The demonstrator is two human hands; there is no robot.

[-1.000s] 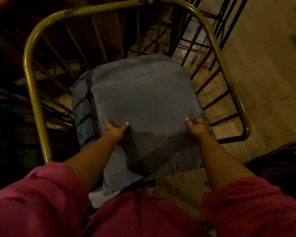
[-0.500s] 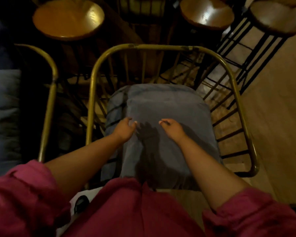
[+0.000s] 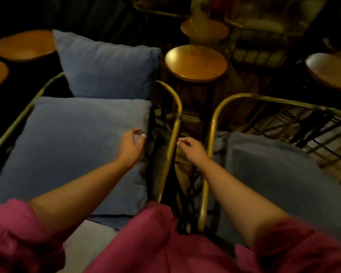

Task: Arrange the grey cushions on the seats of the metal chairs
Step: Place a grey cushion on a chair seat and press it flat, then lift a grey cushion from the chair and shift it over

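Two brass-framed metal chairs stand side by side. On the left chair (image 3: pixel 175 123) a grey cushion (image 3: pixel 71 146) lies flat on the seat, and a second grey cushion (image 3: pixel 106 66) stands upright against its back. The right chair (image 3: pixel 215 123) holds a grey cushion (image 3: pixel 280 174) on its seat. My left hand (image 3: pixel 131 147) hovers over the right edge of the flat left cushion, fingers apart, holding nothing. My right hand (image 3: pixel 193 148) floats over the gap between the two chairs, fingers loosely curled, empty.
Round wooden stools stand behind the chairs: one in the middle (image 3: pixel 196 64), one further back (image 3: pixel 205 29), one at right (image 3: pixel 331 69), two at far left (image 3: pixel 26 45). More metal frames (image 3: pixel 260 36) crowd the dark background.
Both hands have left the right chair's cushion, which stays on its seat. The view has swung left, and my hands now reach toward the left chair with its two cushions.
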